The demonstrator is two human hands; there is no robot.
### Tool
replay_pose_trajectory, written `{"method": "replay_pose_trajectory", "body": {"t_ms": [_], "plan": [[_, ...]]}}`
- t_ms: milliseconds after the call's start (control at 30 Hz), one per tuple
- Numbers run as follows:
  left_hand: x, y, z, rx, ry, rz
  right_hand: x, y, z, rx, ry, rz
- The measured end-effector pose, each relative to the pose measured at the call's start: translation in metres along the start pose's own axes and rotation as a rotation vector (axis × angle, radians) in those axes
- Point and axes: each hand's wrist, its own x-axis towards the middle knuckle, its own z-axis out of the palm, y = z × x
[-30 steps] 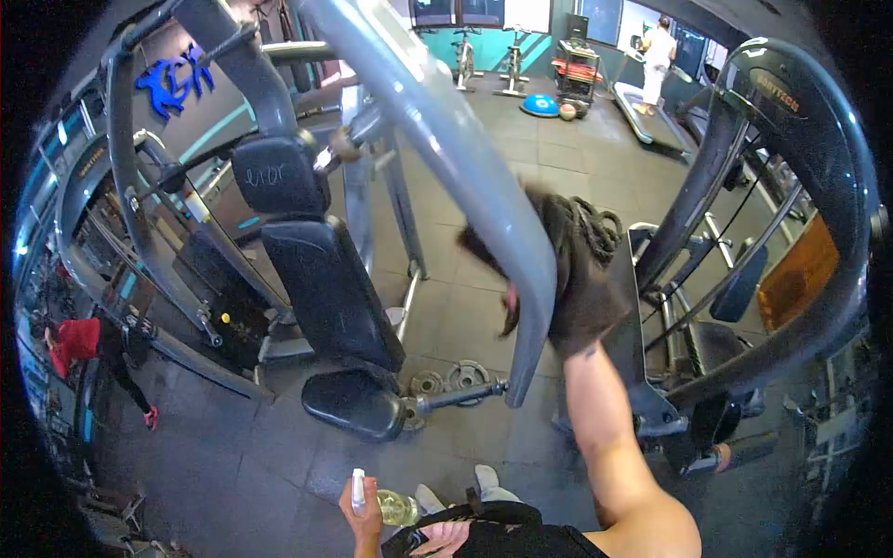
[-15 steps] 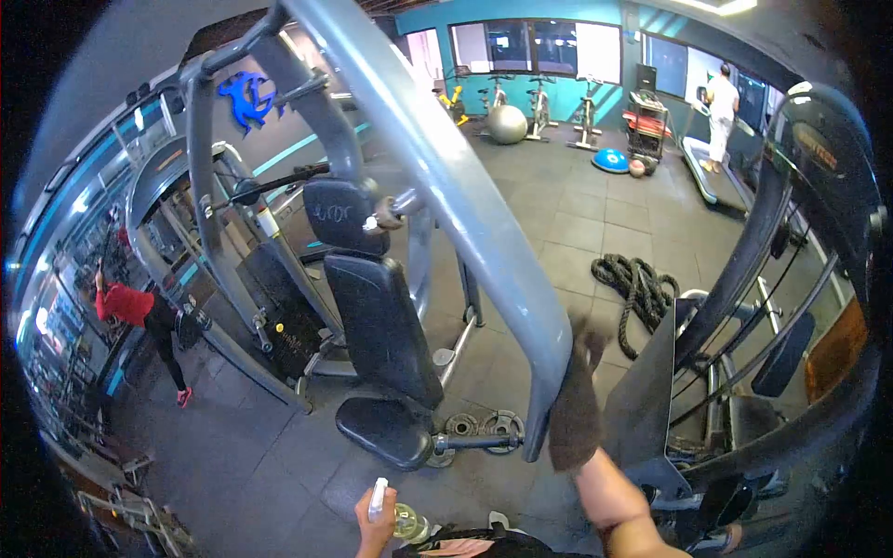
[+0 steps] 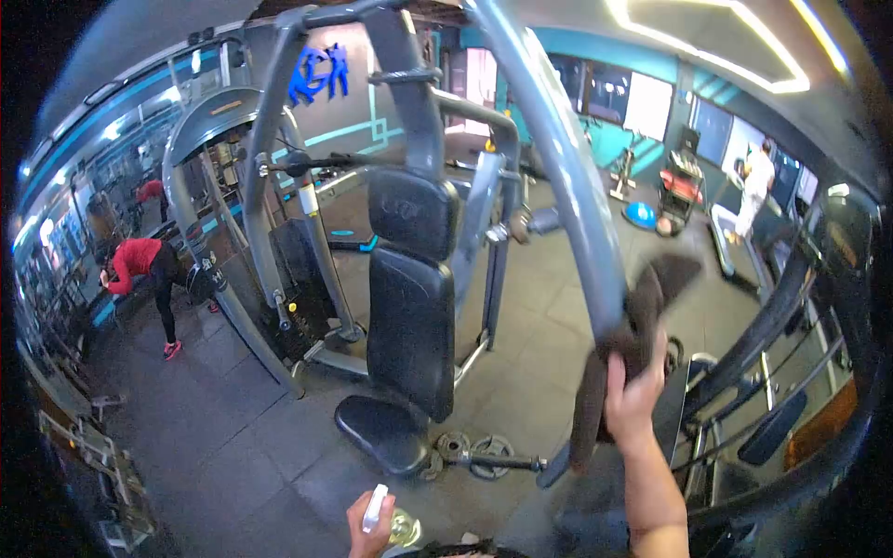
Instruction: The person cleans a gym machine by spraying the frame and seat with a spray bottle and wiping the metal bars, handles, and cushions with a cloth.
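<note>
My right hand (image 3: 637,395) is closed round a dark brown cloth (image 3: 642,325), which lies against the lower part of a grey tubular machine arm (image 3: 581,186). The cloth's upper end is blurred. Low in the view, my left hand (image 3: 365,530) grips a spray bottle (image 3: 404,528) with a white trigger head and pale yellowish liquid. Between and beyond my hands stands the machine's black padded seat (image 3: 381,432) with its tall backrest (image 3: 409,325). A dark handle (image 3: 502,460) juts sideways from the foot of the arm.
Weight plates (image 3: 488,446) lie on the floor by the seat. Another machine's frame (image 3: 781,316) rises close on my right. A person in a red top (image 3: 135,260) bends at the left; a person in white (image 3: 758,186) is on a treadmill at the back right.
My right hand has moved up and right with the cloth along the machine arm. The view has turned, and the person in red bends lower. My left hand still holds the bottle.
</note>
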Motion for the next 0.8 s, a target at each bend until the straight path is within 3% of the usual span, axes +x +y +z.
{"method": "replay_pose_trajectory", "body": {"t_ms": [33, 100, 167, 300, 367, 400, 500, 533, 567, 633, 667, 700, 767, 800], "plan": [[0.0, 0.007, -0.005, -0.009, 0.0, -0.027, -0.009, 0.006, 0.0, -0.054, 0.019, -0.012], [0.003, 0.018, -0.02, -0.161, 0.029, -0.346, 0.015, -0.006, 0.001, -0.184, -0.051, -0.062], [0.015, 0.008, -0.029, -0.055, 0.001, -0.148, 0.051, -0.023, 0.008, -0.317, -0.078, -0.158], [0.06, -0.042, -0.048, 0.105, -0.037, 0.316, 0.168, -0.08, 0.049, -0.23, 0.011, -0.269], [0.088, -0.043, -0.054, 0.224, 0.012, 0.501, 0.228, -0.099, 0.074, -0.411, 0.11, -0.325], [0.103, -0.051, -0.059, 0.321, -0.002, 0.508, 0.26, -0.103, 0.089, -0.508, 0.202, -0.408], [0.153, -0.061, -0.078, 0.135, -0.059, 0.505, 0.352, -0.133, 0.118, -0.599, 0.339, -0.56], [0.177, -0.085, -0.089, 0.146, -0.168, 0.522, 0.379, -0.139, 0.124, -0.673, 0.382, -0.556], [0.192, -0.077, -0.101, 0.141, -0.225, 0.438, 0.401, -0.155, 0.127, -0.751, 0.316, -0.388], [0.219, -0.1, -0.111, 0.186, -0.121, 0.601, 0.431, -0.162, 0.153, -0.982, 0.853, -0.385], [0.232, -0.078, -0.126, 0.149, -0.233, 0.382, 0.433, -0.182, 0.157, -1.11, 0.958, -0.581], [0.247, -0.067, -0.132, 0.143, -0.182, 0.447, 0.435, -0.202, 0.159, -1.23, 1.067, -0.781], [0.276, -0.078, -0.15, 0.19, -0.17, 0.576, 0.462, -0.197, 0.157, -1.39, 0.919, -0.6], [0.289, -0.08, -0.159, 0.145, -0.233, 0.477, 0.467, -0.202, 0.159, -1.507, 0.91, -0.546]]}}
